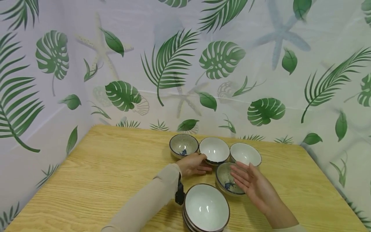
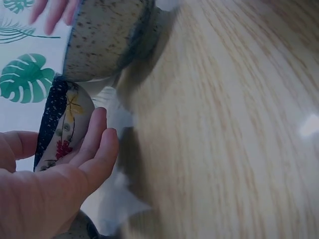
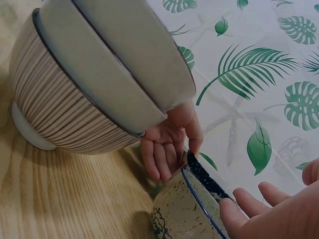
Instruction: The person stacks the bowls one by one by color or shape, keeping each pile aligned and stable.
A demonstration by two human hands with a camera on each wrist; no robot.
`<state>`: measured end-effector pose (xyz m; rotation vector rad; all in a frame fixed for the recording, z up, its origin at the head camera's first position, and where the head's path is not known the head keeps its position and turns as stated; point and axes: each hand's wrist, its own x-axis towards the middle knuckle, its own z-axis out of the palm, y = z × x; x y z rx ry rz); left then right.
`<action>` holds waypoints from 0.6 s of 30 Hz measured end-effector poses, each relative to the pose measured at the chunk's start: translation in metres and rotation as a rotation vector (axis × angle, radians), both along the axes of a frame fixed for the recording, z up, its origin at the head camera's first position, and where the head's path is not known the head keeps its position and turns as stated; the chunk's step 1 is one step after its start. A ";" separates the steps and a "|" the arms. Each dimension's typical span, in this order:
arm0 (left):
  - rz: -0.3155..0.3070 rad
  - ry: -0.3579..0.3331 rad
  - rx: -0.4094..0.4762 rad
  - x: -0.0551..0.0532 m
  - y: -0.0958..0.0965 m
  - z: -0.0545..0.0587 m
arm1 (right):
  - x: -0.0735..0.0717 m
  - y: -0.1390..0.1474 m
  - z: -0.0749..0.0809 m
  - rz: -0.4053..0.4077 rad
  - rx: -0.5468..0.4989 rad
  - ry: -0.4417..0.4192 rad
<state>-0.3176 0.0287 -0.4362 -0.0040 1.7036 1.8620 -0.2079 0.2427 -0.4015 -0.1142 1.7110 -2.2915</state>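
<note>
My left hand (image 1: 193, 165) grips the near-left rim of a white-lined bowl (image 1: 214, 149), the middle one in the back row. In the left wrist view the thumb lies on that bowl's inner side and the fingers on its flower-painted outside (image 2: 75, 112), below a dark blue band. Just in front stands a speckled grey bowl (image 1: 224, 175) with a blue motif inside. Over its right side my right hand (image 1: 258, 190) is held with fingers extended, palm towards the bowls. Whether the fingertips touch its rim, I cannot tell.
A speckled bowl (image 1: 183, 144) stands left of the gripped bowl, a white-lined bowl (image 1: 246, 153) right of it. Nearest me is a stack of larger brown-rimmed bowls (image 1: 206, 206), striped outside. The wooden table (image 1: 110, 174) ends at a leaf-print backdrop (image 1: 174, 106).
</note>
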 end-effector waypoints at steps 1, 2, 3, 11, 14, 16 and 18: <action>-0.004 0.004 0.009 0.000 -0.001 0.001 | 0.000 0.000 -0.001 -0.001 0.000 0.002; -0.010 0.009 0.016 0.001 -0.002 0.001 | 0.000 -0.001 -0.001 -0.003 0.002 0.004; -0.015 0.014 0.021 0.001 -0.003 0.002 | 0.001 -0.001 -0.001 -0.005 0.002 0.004; -0.041 0.045 0.033 0.005 -0.009 0.009 | 0.001 -0.003 0.001 -0.031 0.002 -0.012; -0.057 0.068 0.018 0.007 -0.012 0.012 | 0.001 -0.004 0.002 -0.039 0.001 -0.013; -0.078 0.093 -0.005 0.008 -0.014 0.016 | 0.001 -0.005 0.003 -0.037 0.008 -0.007; -0.103 0.120 -0.019 0.009 -0.018 0.021 | 0.000 -0.006 0.004 -0.034 0.015 0.002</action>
